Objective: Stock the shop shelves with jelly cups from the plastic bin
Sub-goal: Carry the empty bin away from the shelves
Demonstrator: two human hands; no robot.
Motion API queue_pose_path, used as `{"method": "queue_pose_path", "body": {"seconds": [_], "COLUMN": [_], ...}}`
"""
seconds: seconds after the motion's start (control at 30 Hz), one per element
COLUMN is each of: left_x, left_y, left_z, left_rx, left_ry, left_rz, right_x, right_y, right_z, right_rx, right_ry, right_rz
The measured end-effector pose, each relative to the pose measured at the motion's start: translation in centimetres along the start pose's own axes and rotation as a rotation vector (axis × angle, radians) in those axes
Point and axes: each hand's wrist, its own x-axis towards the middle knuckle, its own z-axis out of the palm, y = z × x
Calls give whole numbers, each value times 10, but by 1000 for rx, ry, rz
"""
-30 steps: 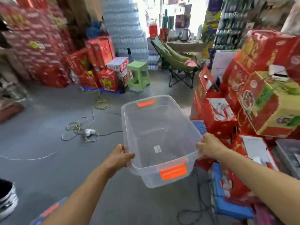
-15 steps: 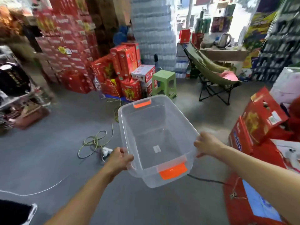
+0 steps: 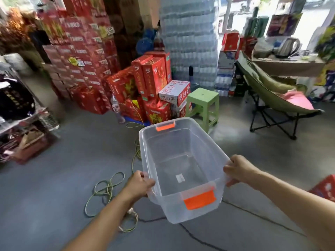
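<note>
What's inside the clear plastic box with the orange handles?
Only a small white sticker on the bottom of the plastic bin; otherwise it looks empty. The orange latch hides a bit of the near wall.

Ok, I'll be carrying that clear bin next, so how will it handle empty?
Probably light: the plastic bin looks empty, and the left hand and right hand hold it by its rim. Its thin clear walls may flex under that grip. Smooth plastic could slip.
</note>
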Motion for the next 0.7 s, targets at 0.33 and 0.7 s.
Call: {"method": "queue_pose_path", "body": {"seconds": [0.33, 0.7], "left_x": [265, 615], "left_y": [135, 243], "left_z": [-67, -120], "left_rx": [-14, 125], "left_ry": [-40, -104], "left_rz": [43, 22], "right_x": [236, 521], "right_y": [-177, -335], "right_z": [-11, 17], "right_rx": [-48, 59], "right_ry": [46, 137], "right_rz": [4, 140]}}
